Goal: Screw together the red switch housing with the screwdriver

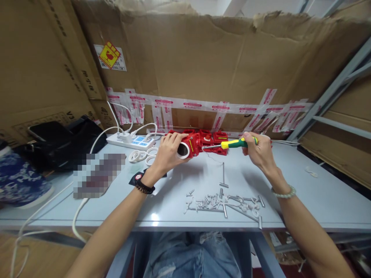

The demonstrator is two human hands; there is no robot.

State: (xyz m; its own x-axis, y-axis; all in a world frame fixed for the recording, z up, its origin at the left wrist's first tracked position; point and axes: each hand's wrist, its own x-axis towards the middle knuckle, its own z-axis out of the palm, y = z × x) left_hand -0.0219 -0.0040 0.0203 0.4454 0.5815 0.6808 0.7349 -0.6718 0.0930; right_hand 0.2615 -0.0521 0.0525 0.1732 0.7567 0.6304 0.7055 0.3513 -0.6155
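My left hand is wrapped round a red housing with a white ring at its round opening, tilted above the table. In my right hand is a screwdriver with a green and yellow handle. Its shaft points left and the tip meets the right side of the housing, where a thin white strand hangs down. More red parts stand just behind, against the cardboard. Below the hands lie several screws and T-shaped metal rods among white scraps.
White rings lie left of my left hand, near a power strip with plugged-in cables. A blurred flat object, a black bag and a blue patterned item are farther left. A taped cardboard wall closes off the back.
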